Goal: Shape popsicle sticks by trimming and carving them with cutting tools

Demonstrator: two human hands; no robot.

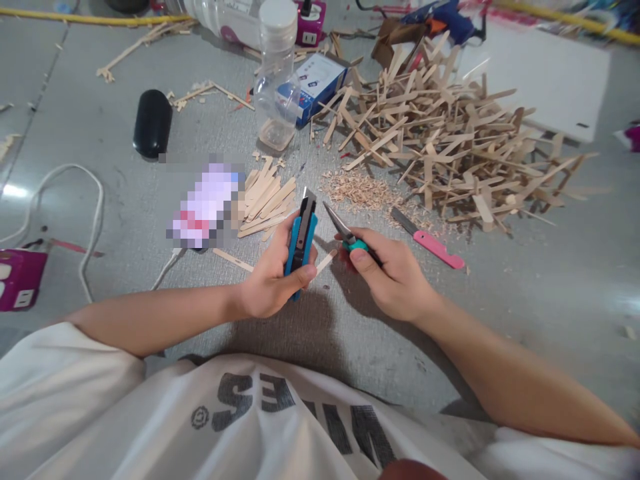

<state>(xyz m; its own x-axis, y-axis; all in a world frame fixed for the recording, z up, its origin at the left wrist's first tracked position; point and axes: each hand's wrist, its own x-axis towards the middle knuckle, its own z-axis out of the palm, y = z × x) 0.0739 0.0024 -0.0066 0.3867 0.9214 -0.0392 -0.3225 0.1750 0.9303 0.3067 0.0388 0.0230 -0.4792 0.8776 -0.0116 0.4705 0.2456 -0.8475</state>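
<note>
My left hand [270, 277] is closed round a blue and black utility knife [301, 237], its blade out and pointing up. In my right hand [395, 273] are needle-nose pliers [340, 221] with teal and black handles, their jaws angled toward the knife. Between the hands a short wooden stick [327, 262] shows; whether my left fingers touch it, I cannot tell. Another craft stick [233, 259] lies left of that hand. Beyond it is a small stack of craft sticks [267, 197], beside a heap of wood shavings [357, 189].
A large tangled pile of craft sticks [445, 133] fills the back right. Right of my right hand lies a pink-handled blade [435, 248]. A clear bottle [276, 80], a blue box [320, 83], a blurred phone [207, 203], a black case [153, 123] and a white cable [100, 200] are around.
</note>
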